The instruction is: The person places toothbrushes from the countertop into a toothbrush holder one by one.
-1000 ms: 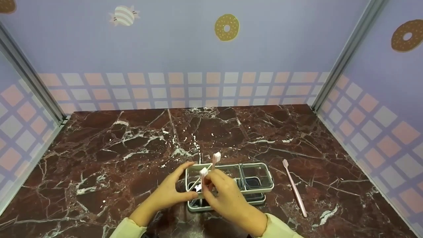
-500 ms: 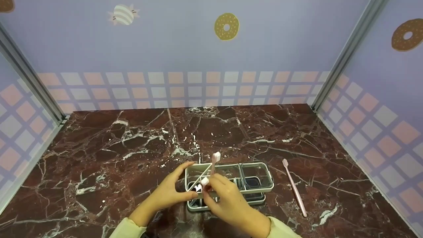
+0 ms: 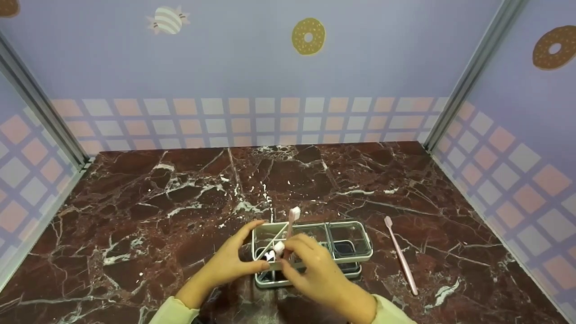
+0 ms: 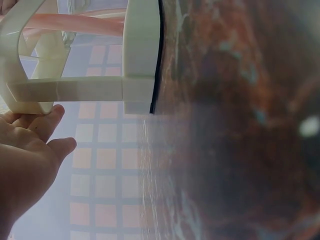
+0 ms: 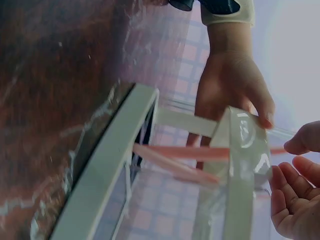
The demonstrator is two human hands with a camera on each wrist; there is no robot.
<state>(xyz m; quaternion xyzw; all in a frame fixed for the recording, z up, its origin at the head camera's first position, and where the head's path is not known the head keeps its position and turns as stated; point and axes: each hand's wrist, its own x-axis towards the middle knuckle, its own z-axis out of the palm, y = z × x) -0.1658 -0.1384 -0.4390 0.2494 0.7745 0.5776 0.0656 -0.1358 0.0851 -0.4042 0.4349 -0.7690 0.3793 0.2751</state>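
A two-tier toothbrush holder (image 3: 351, 260) with pale rims and clear compartments stands near the front of the table. My left hand (image 3: 227, 261) grips its upper left end, thumb in front and fingers behind. Two pink toothbrushes stand in the left part. One brush (image 3: 293, 213) leans at the back, its white head raised; the lower brush (image 3: 278, 247) is in front. My right hand (image 3: 315, 270) is beside that front brush, thumb and index finger slightly parted. In the right wrist view, the thumb (image 5: 305, 139) lies against the brush end, which it partly hides.
Another pink toothbrush (image 3: 402, 256) lies on the dark red marbled table (image 3: 180, 216), right of the holder. A diagonal bar (image 3: 272, 241) crosses the holder's left opening. Patterned panels (image 3: 252, 67) enclose the back and sides.
The front toothbrush has sunk lower into the holder. My right thumb and index finger have parted and the hand has shifted slightly right. My left hand keeps its place.
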